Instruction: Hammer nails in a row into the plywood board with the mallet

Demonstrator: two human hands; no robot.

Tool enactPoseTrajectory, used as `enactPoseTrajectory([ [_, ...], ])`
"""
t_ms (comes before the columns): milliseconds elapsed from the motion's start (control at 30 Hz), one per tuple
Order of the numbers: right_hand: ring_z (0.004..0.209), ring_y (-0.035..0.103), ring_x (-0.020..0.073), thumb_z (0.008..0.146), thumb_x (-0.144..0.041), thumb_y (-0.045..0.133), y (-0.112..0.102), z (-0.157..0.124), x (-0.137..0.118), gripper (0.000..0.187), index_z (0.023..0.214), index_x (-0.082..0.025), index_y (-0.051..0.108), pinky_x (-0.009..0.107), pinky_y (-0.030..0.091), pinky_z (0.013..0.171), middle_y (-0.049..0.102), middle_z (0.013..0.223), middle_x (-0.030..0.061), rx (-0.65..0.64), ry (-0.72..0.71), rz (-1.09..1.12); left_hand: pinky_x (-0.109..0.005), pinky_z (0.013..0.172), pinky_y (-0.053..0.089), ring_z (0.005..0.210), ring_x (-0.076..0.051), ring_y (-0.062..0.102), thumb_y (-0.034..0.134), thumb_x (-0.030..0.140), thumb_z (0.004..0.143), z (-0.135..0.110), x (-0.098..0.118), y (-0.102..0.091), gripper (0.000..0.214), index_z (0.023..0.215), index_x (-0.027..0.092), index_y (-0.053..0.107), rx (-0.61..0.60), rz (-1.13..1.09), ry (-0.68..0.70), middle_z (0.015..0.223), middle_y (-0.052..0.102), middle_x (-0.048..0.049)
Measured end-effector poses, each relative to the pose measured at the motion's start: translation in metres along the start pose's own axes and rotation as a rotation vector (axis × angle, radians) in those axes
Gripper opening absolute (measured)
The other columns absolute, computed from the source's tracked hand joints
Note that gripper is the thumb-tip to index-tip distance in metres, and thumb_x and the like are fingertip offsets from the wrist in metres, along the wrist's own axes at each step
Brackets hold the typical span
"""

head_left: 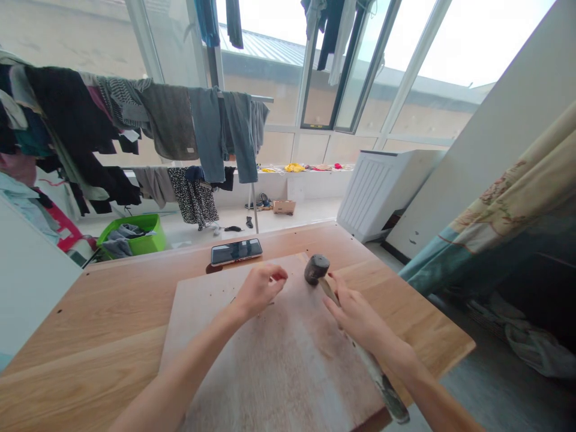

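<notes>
My right hand [353, 311] is wrapped around the handle of a mallet [317, 270]. Its dark, rounded head points away from me, and the long worn handle runs back beneath my forearm. My left hand [260, 289] is curled with thumb and fingertips together, over the far part of a pale wooden board [270, 372]. Whatever it may pinch is too small to make out. Near that wrist, a thin dark sliver lies on the board, partly hidden by the hand. A few tiny specks dot the surface.
Beneath the board is a wooden table [103, 354], with a phone [236, 251] at its far side. Beyond stand a drying rack of clothes [175, 120], a green basin [155, 234] and a white washing machine [373, 186]. A curtain [490, 210] hangs at right.
</notes>
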State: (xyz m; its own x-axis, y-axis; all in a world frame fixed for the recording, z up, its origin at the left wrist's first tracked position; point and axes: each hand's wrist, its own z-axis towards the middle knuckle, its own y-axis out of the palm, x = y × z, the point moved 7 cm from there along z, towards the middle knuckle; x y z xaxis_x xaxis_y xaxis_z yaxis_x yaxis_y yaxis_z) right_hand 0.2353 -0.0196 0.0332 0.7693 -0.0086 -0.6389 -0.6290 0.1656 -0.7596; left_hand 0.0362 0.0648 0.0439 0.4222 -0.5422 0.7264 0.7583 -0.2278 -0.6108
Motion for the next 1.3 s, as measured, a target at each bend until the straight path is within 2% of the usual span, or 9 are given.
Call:
enactPoseTrajectory([
  [100, 0.067, 0.074, 0.0263, 0.094, -0.031, 0.051, 0.014, 0.005, 0.007, 0.022, 0.112, -0.022, 0.06, 0.032, 0.054, 0.062, 0.071, 0.069, 0.003, -0.12, 0.047, 0.064, -0.027, 0.078, 0.055, 0.079, -0.017, 0.071, 0.062, 0.013, 0.085, 0.018, -0.01, 0.01, 0.013, 0.085, 0.019, 0.073, 0.087, -0.066, -0.047, 0.084, 0.077, -0.0019],
  [167, 0.043, 0.065, 0.0223, 0.097, -0.032, 0.046, 0.022, 0.005, 0.013, 0.018, 0.108, -0.023, 0.057, 0.027, 0.047, 0.044, 0.06, 0.052, -0.0038, -0.171, 0.1, 0.11, -0.029, 0.081, 0.055, 0.082, -0.019, 0.072, 0.061, 0.013, 0.084, 0.027, -0.013, 0.018, 0.014, 0.087, 0.02, 0.074, 0.101, -0.045, -0.042, 0.086, 0.078, -0.0025],
  [267, 0.032, 0.057, 0.0187, 0.099, -0.033, 0.043, 0.026, 0.003, 0.019, 0.015, 0.106, -0.024, 0.053, 0.022, 0.038, 0.031, 0.051, 0.046, -0.0083, -0.188, 0.156, 0.184, -0.03, 0.083, 0.055, 0.083, -0.02, 0.073, 0.061, 0.013, 0.084, 0.035, -0.015, 0.027, 0.015, 0.087, 0.02, 0.074, 0.096, -0.039, -0.026, 0.086, 0.078, -0.0026],
  [500, 0.032, 0.054, 0.0135, 0.093, -0.032, 0.054, 0.027, 0.0, 0.015, 0.01, 0.101, -0.025, 0.053, 0.019, 0.037, 0.03, 0.054, 0.052, -0.0086, -0.176, 0.214, 0.364, -0.027, 0.074, 0.056, 0.074, -0.016, 0.071, 0.06, 0.014, 0.085, 0.034, -0.019, 0.035, 0.014, 0.088, 0.018, 0.072, 0.102, -0.079, -0.011, 0.082, 0.077, -0.0019],
  [600, 0.032, 0.052, 0.0121, 0.087, -0.034, 0.058, 0.029, 0.003, 0.012, 0.015, 0.098, -0.025, 0.052, 0.019, 0.037, 0.03, 0.057, 0.056, -0.0085, -0.198, 0.243, 0.493, -0.028, 0.073, 0.056, 0.074, -0.016, 0.07, 0.06, 0.014, 0.085, 0.032, -0.018, 0.035, 0.014, 0.089, 0.018, 0.072, 0.104, -0.089, -0.006, 0.083, 0.077, -0.0022],
  [800, 0.035, 0.044, 0.0071, 0.079, -0.042, 0.06, 0.035, 0.031, 0.002, 0.021, 0.08, -0.022, 0.052, 0.019, 0.036, 0.032, 0.053, 0.06, -0.0081, -0.173, 0.25, 0.789, -0.028, 0.076, 0.056, 0.074, -0.017, 0.07, 0.061, 0.01, 0.082, 0.031, -0.018, 0.035, 0.013, 0.088, 0.018, 0.071, 0.107, -0.097, -0.037, 0.08, 0.075, -0.0017],
  [1000, 0.039, 0.045, 0.0067, 0.078, -0.05, 0.062, 0.041, 0.048, -0.006, 0.032, 0.091, -0.022, 0.054, 0.02, 0.035, 0.035, 0.054, 0.067, -0.0076, -0.063, 0.242, 0.978, -0.026, 0.073, 0.057, 0.072, -0.015, 0.07, 0.065, 0.008, 0.08, 0.033, -0.025, 0.037, 0.018, 0.095, 0.017, 0.069, 0.131, -0.115, -0.08, 0.082, 0.076, -0.0023],
  [1167, 0.038, 0.047, 0.007, 0.078, -0.05, 0.066, 0.037, 0.033, -0.016, 0.034, 0.092, -0.021, 0.057, 0.019, 0.035, 0.034, 0.056, 0.065, -0.0073, -0.088, 0.218, 1.004, -0.025, 0.072, 0.055, 0.072, -0.015, 0.069, 0.065, 0.007, 0.079, 0.034, -0.025, 0.038, 0.015, 0.09, 0.017, 0.068, 0.132, -0.123, -0.076, 0.08, 0.074, -0.0013],
  [1300, 0.037, 0.047, 0.009, 0.079, -0.05, 0.063, 0.034, 0.026, -0.026, 0.037, 0.101, -0.02, 0.058, 0.02, 0.034, 0.032, 0.054, 0.06, -0.0084, -0.126, 0.184, 1.007, -0.025, 0.071, 0.054, 0.071, -0.014, 0.068, 0.064, 0.007, 0.08, 0.033, -0.022, 0.036, 0.017, 0.093, 0.018, 0.067, 0.13, -0.118, -0.062, 0.078, 0.073, 0.0005],
])
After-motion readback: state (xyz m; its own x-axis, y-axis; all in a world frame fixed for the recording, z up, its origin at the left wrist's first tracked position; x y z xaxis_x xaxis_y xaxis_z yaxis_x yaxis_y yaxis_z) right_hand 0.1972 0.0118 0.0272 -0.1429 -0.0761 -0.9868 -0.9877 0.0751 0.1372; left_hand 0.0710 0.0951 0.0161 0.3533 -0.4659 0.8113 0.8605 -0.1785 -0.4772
